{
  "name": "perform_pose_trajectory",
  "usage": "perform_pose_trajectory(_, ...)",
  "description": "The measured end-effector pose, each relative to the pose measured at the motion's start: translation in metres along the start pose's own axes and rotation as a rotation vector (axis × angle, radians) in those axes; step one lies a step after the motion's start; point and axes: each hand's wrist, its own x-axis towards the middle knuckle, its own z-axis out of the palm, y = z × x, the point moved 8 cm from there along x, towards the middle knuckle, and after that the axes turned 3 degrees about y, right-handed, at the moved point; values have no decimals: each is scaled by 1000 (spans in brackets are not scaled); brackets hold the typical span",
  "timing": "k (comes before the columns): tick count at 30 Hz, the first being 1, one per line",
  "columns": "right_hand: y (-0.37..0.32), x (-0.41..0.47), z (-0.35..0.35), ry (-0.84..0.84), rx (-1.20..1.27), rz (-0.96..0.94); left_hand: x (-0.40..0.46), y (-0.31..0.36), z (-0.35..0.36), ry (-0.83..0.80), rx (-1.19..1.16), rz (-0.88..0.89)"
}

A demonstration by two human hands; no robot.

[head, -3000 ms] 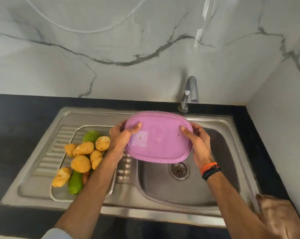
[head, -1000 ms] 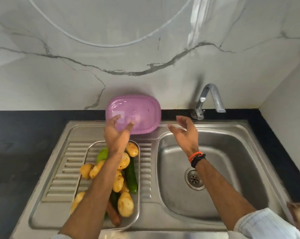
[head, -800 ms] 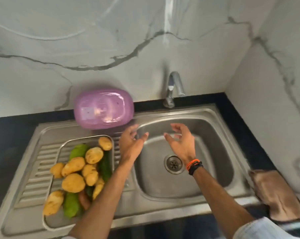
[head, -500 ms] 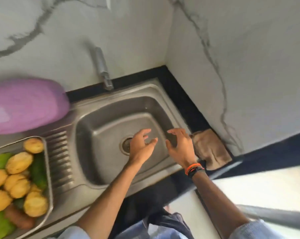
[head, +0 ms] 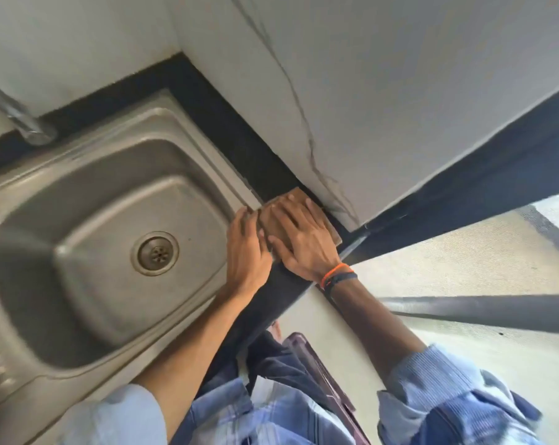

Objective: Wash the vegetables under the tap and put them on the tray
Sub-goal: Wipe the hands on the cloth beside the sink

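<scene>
1. Right hand [head: 304, 234]: fingers [head: 283, 216] straight and spread, palm down, pressed flat on the brown cloth [head: 331, 231] in the counter corner. Not curled round it, just lying on top, looks like drying/wiping imo.
2. Left hand [head: 247, 248]: right beside the right one, thumbs nearly touching. Its fingertips [head: 244, 216] sit at the cloth's left edge, over the sink rim [head: 226, 175]. Fingers look fairly straight, nothing clamped that I can see, but whether they're actually on the cloth or just the rim, can't tell, bit blurry.
3. Cloth lies w/ its long side running along the wall [head: 368, 107], tucked btwn the rim and the wall corner on the black counter [head: 259, 155].
4. Basin [head: 95, 220] is bare, drain [head: 154, 253] visible, tap [head: 18, 118] at far upper left, no water running afaict.
5. The key bit: veg and tray aren't in frame at all. Only the drainboard ridges peek in at the lower left edge, so I'd guess they're off that way, i.e. across the basin from both hands. Left hand is the nearer one for reaching back, right is furthest, boxed in by the wall.
6. So nothing's being washed rn; the next move prob needs a turn back left past the tap.
</scene>
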Motion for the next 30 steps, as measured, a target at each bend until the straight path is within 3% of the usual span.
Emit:
perform_pose_trajectory(4,4,9,9,-70,-56,-26,4,-2,-1,34,1,10)
perform_pose_trajectory(12,11,-53,-6,-36,-74,2,25,-16,3,48,0,3)
perform_pose_trajectory(16,13,-39,-2,-40,-93,29,32,-16,-2,74,15,14)
perform_pose_trajectory(24,2,87,32,-61,-140,-9,87,-52,-33,146,60,-95)
perform_pose_trajectory(30,-13,184,58,-12,-153,3,166,-85,-68,220,208,-76)
